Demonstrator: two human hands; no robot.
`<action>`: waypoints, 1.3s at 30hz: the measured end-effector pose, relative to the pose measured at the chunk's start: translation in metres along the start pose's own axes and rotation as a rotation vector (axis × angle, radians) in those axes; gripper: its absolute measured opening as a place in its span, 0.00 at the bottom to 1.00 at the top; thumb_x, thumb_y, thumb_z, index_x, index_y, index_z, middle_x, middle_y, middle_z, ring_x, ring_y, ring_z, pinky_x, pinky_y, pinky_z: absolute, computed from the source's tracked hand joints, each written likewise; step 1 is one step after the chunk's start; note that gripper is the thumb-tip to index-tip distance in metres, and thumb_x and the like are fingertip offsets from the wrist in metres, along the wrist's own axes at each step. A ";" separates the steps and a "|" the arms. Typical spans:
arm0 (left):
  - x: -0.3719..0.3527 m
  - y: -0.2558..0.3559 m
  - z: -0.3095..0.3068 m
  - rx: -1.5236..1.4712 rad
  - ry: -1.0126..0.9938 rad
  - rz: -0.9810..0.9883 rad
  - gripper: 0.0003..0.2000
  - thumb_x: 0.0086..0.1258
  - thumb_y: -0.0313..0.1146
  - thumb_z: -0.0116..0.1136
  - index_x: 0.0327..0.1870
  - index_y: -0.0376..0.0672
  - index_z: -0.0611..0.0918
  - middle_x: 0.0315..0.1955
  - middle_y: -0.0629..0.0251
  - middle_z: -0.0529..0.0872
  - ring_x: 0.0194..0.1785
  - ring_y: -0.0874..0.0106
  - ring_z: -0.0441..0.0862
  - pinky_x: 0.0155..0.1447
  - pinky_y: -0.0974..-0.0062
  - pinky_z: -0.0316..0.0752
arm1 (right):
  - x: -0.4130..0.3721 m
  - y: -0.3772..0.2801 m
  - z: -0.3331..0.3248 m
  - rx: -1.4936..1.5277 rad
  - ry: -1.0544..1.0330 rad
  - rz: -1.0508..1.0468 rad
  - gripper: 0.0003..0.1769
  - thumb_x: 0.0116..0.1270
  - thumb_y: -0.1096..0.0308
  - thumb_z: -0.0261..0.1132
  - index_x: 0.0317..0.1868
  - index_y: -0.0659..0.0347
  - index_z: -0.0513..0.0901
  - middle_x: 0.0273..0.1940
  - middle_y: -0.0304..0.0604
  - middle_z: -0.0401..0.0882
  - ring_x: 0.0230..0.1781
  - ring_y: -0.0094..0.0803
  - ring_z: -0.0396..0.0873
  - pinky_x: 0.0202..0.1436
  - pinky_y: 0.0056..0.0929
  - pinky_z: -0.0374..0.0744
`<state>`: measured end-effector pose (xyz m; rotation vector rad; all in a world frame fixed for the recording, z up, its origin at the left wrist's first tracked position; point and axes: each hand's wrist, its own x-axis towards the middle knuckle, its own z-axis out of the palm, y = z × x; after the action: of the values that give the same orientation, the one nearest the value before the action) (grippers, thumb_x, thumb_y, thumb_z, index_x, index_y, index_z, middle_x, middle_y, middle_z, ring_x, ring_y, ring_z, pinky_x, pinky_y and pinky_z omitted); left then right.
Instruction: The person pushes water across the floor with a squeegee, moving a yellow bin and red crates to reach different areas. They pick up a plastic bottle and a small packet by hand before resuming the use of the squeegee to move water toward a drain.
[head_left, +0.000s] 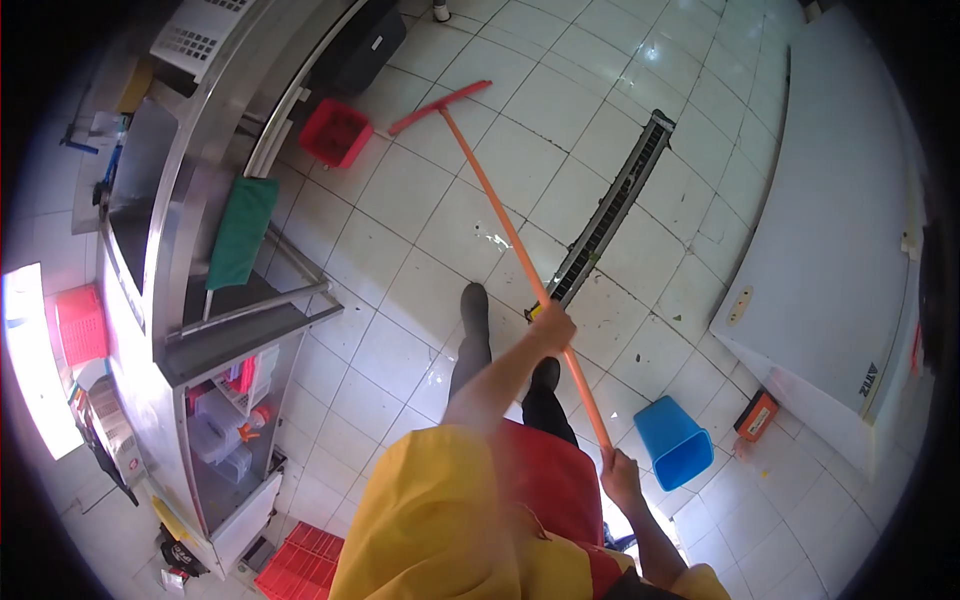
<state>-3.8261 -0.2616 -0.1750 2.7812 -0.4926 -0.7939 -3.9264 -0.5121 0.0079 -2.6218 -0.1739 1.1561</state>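
Observation:
A floor squeegee has a red blade resting on the tiled floor at the upper middle and a long orange handle slanting down towards me. My left hand is closed round the handle partway down, over the end of a dark drain channel. Lower and to the right, my right hand is wrapped round the handle near its top end. The dark slotted floor drain runs to the right of the handle, with some debris beside it.
Left of the blade are a red bin and a black bin. A metal counter with a green cloth lines the left side. To the right are a blue bucket, an orange box and a white freezer.

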 end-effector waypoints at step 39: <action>-0.135 -0.059 -0.015 -0.133 0.014 0.017 0.05 0.47 0.34 0.61 0.25 0.48 0.83 0.25 0.69 0.83 0.34 0.71 0.81 0.37 0.73 0.69 | -0.031 -0.089 0.058 -0.128 0.079 0.090 0.24 0.65 0.54 0.52 0.19 0.66 0.72 0.13 0.53 0.70 0.16 0.52 0.72 0.20 0.43 0.66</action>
<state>-3.9102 -0.1551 -0.1155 2.6550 -0.4431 -0.7729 -3.9904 -0.4222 0.0182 -2.8093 -0.1188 1.1009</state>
